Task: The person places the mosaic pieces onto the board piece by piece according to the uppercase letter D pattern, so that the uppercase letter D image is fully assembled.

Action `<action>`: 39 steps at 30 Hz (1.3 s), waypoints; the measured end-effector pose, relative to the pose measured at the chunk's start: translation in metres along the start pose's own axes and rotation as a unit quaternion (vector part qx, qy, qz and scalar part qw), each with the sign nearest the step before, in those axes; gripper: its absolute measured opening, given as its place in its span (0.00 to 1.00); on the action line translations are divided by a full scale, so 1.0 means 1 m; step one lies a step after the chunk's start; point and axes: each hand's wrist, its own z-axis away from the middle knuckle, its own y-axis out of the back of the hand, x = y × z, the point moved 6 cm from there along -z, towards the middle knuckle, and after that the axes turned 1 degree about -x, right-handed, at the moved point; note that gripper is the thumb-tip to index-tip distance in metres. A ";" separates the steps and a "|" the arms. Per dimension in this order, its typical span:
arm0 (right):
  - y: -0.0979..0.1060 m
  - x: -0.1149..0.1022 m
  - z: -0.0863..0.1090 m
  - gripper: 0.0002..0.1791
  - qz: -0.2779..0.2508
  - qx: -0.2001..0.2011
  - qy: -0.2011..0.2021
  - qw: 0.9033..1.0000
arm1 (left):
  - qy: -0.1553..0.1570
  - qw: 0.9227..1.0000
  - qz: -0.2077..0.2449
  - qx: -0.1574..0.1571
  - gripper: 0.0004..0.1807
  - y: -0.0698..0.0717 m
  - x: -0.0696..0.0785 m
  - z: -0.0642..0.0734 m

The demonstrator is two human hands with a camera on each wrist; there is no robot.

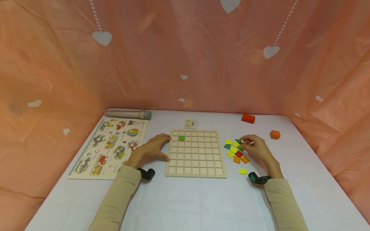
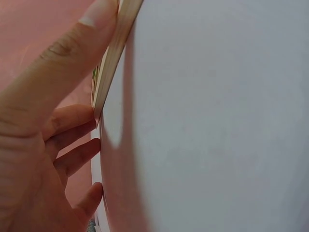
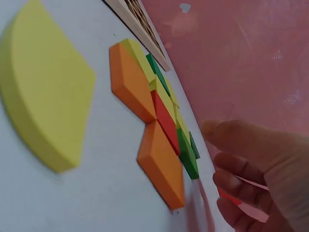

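Note:
My left hand (image 1: pixel 154 146) rests at the left edge of a wooden grid board (image 1: pixel 196 175), its thumb and fingertips touching the rim. One green square tile (image 1: pixel 181 138) sits in a cell near the board's upper left. To the right of the board lies a loose cluster of small tiles: yellow ones (image 1: pixel 228 141), dark green ones, a red one (image 3: pixel 165 116) and orange ones (image 3: pixel 161 164). My right hand (image 1: pixel 257 147) is over the cluster's right side, fingers loosely bent close to the green tiles (image 3: pixel 187 153). Nothing shows between its fingertips.
A yellow rounded tile (image 1: pixel 243 171) lies apart, nearer me. Behind the board is a small pattern card (image 1: pixel 191 124). A picture puzzle board (image 1: pixel 115 150) and a microphone (image 1: pixel 130 114) lie at left. A red block (image 1: pixel 248 118) and an orange block (image 1: pixel 275 134) stand at back right.

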 end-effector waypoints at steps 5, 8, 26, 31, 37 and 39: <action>-0.004 0.009 0.001 0.20 0.004 -0.038 -0.041 0.998 | -0.003 1.000 -0.005 0.006 0.52 0.000 -0.001 0.000; -0.007 0.011 0.001 0.21 0.003 -0.055 -0.053 0.997 | -0.004 1.000 -0.005 0.010 0.51 0.000 0.000 0.001; -0.005 -0.015 -0.009 0.12 -0.024 -0.017 0.023 0.999 | -0.003 1.000 0.006 0.014 0.51 0.000 0.000 0.002; -0.014 -0.039 -0.022 0.11 -0.060 -0.010 0.072 0.996 | -0.011 1.000 0.003 0.015 0.51 0.001 0.001 0.002; -0.032 -0.068 -0.039 0.11 -0.082 -0.005 0.127 0.989 | -0.022 1.000 -0.001 0.020 0.50 0.002 0.004 0.002; -0.039 -0.079 -0.043 0.11 -0.089 -0.003 0.150 0.985 | -0.023 1.000 -0.001 0.020 0.50 0.002 0.004 0.002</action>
